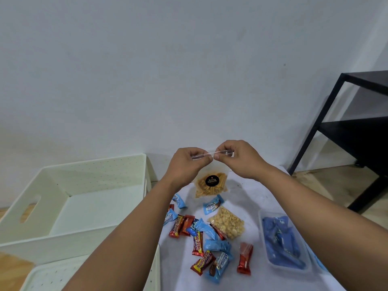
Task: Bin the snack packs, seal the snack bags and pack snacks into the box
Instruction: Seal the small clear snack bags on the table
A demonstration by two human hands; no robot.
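Left hand (pixel 190 162) and right hand (pixel 235 157) pinched zip strip of chip bag (pixel 211 184), held up at 12 o'clock above table (pixel 247 198). Sealing likely needed firm pinches run end to end. Box (pixel 69 185) waited at 9 o'clock.

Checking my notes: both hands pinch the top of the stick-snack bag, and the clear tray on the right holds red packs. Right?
Not quite. The head view shows the tray holding blue packs, not red. The rest stands: left hand and right hand pinch the top of the bag.
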